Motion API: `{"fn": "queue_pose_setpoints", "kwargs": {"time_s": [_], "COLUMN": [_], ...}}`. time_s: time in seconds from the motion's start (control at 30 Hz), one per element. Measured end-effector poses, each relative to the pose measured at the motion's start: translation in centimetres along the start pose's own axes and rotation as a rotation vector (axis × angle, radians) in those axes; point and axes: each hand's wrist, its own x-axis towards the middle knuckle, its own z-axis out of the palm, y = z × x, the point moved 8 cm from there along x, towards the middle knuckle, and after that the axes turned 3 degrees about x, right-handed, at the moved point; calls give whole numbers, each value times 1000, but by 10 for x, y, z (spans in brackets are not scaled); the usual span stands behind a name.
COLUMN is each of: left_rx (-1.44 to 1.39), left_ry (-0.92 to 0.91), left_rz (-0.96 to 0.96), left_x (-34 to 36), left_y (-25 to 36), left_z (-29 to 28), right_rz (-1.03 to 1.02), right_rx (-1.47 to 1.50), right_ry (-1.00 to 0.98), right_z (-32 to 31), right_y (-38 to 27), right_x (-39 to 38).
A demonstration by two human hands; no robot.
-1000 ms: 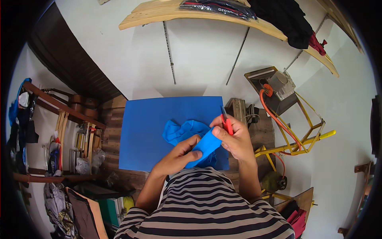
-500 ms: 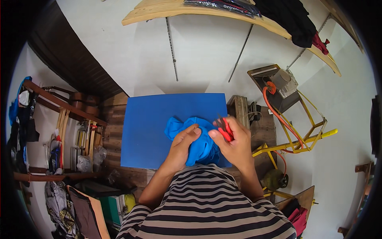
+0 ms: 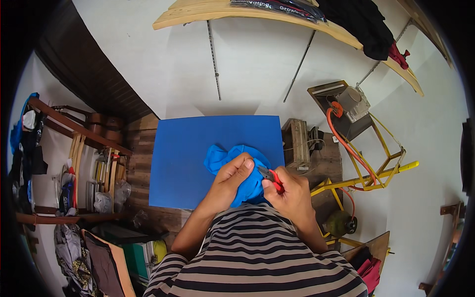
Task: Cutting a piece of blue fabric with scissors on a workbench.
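A bright blue cloth (image 3: 217, 156), bunched up like a garment, lies on the near part of the blue tabletop (image 3: 180, 158). My left hand (image 3: 227, 180) is closed in a pinch on the cloth, thumb against forefinger. In my right hand (image 3: 294, 194) are small red-handled snips (image 3: 275, 181), gripped by the handles. Their dark jaws point up and left, over the cloth and close to my left fingertips. Whether the jaws touch the cloth or a thread I cannot tell.
A wooden crate (image 3: 297, 143) stands just right of the table. Farther right are a yellow metal frame (image 3: 376, 183) with an orange hose (image 3: 346, 143) and a green gas cylinder (image 3: 341, 223). Cluttered shelving (image 3: 84, 141) lines the left. A wooden shelf (image 3: 198, 14) hangs on the far wall.
My right hand has turned and brought the snips down and left, with the jaws now nearer my left fingers. The left hand keeps its pinch on the cloth, almost still.
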Motion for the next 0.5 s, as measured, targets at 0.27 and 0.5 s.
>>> {"fn": "queue_pose_setpoints", "kwargs": {"time_s": [0.27,0.5], "left_rx": [-2,-32], "left_ry": [-25,-64], "left_rz": [-27,-38], "left_x": [5,16], "left_y": [-4,-2], "left_z": [4,15], "right_rz": [-11,-69], "right_rx": [-15,-84], "right_ry": [19,52], "right_z": [-4,-15], "right_y": [-3,-6], "right_x": [-1,-2]}}
